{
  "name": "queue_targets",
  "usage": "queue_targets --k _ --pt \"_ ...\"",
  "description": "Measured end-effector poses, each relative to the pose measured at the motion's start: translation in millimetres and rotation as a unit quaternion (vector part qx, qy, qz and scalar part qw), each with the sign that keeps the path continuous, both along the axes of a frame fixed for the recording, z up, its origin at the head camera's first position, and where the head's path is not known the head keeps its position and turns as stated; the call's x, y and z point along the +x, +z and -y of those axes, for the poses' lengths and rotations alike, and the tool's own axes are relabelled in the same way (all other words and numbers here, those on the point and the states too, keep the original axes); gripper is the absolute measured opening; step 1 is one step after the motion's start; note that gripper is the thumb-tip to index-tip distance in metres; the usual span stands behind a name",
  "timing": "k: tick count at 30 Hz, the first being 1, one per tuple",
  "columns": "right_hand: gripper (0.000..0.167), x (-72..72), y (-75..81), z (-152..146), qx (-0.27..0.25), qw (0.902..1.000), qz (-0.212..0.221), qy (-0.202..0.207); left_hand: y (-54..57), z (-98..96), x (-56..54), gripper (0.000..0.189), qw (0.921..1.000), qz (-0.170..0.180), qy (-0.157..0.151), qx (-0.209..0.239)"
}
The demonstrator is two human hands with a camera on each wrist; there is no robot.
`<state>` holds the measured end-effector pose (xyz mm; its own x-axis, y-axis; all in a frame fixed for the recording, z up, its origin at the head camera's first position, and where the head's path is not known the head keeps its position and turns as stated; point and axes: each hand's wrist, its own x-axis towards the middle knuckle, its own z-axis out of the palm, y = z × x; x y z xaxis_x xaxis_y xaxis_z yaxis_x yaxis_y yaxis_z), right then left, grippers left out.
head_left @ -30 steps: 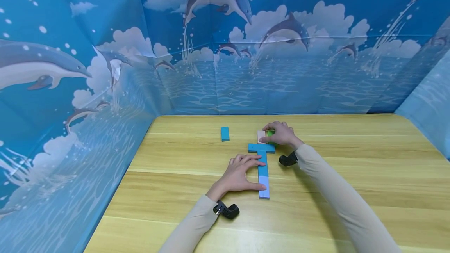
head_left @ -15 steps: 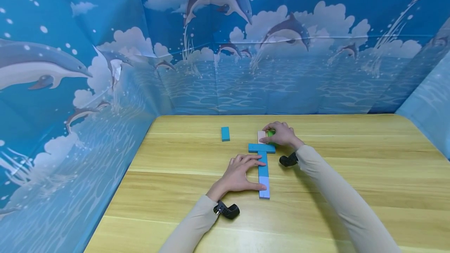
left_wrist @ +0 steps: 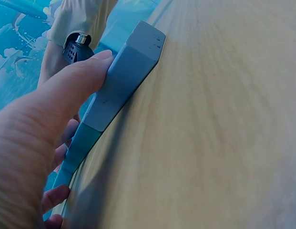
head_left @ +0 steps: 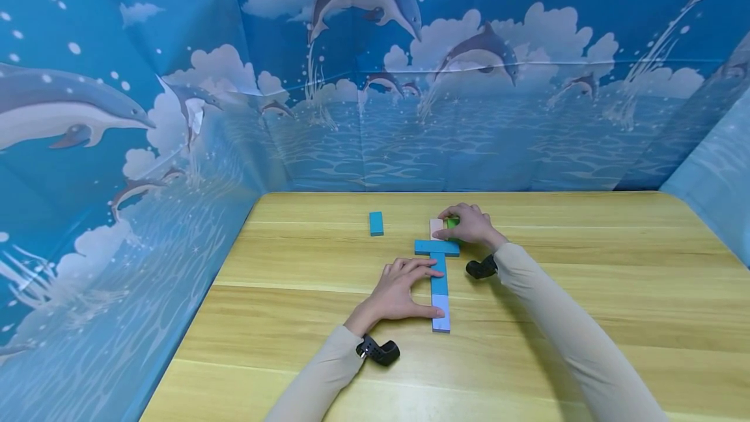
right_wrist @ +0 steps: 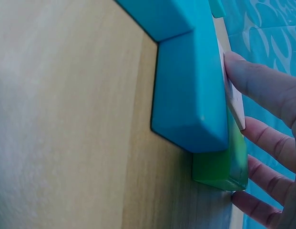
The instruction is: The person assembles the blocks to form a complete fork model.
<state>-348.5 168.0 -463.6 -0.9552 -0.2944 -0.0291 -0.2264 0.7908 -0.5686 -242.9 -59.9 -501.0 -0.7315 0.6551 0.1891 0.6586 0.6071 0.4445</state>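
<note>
Several rectangular blocks lie flat on the table. Two form a column: a lavender block (head_left: 441,325) nearest me and a blue block (head_left: 439,285) beyond it. A blue crossbar block (head_left: 436,247) caps the column. Behind the bar, a pale pink block (head_left: 435,224) and a green block (head_left: 452,221) lie side by side, the green partly hidden. My left hand (head_left: 398,294) is spread, thumb on the lavender block, fingertips over the column's blue block. My right hand (head_left: 471,224) has its thumb on the pink block and index finger at its far edge. Its other fingers touch the green block (right_wrist: 219,169).
A separate blue block (head_left: 376,223) lies to the back left of the pattern. The wooden table (head_left: 586,318) ends at a blue dolphin-printed curtain (head_left: 375,135) at the back, with more curtain at both sides. Black wrist cameras hang below both wrists.
</note>
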Motion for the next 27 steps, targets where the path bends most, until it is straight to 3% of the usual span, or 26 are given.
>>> queue_targets --k 27 --pt "0.053 -1.9 -0.7 -1.6 -0.033 0.9994 0.0 -0.01 1.7 -0.2 0.7 0.067 1.0 0.002 0.0 0.0"
